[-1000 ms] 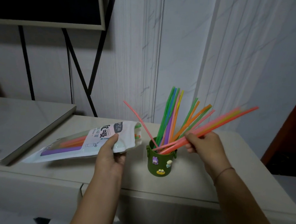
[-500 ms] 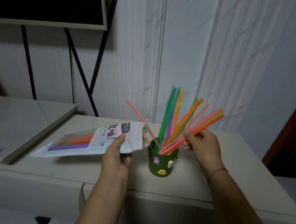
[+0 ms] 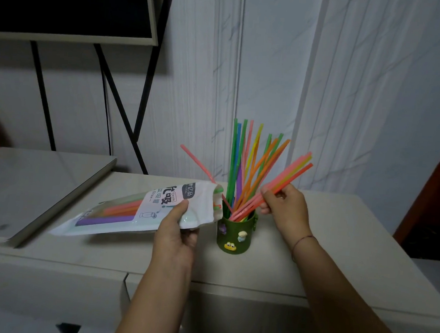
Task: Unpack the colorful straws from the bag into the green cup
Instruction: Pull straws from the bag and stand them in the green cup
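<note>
A dark green cup (image 3: 235, 235) with small stickers stands on the beige counter (image 3: 337, 245). Several colorful straws (image 3: 242, 167) stand in it, fanned out. My right hand (image 3: 286, 209) pinches a small bunch of pink, yellow and orange straws (image 3: 293, 170); their lower ends rest inside the cup and their tops lean to the right. My left hand (image 3: 176, 230) holds the white straw bag (image 3: 139, 210) by its open end, just left of the cup. The bag lies nearly flat and several straws show through its window.
A raised grey slab (image 3: 31, 193) lies on the counter at the left. Black stand legs (image 3: 119, 108) and a dark framed screen (image 3: 69, 5) sit behind it. The wall is close behind the cup. A dark red edge (image 3: 433, 200) borders the right.
My right hand has pushed the bunch of straws deeper into the cup and tilted it more upright. The bag in my left hand has barely moved.
</note>
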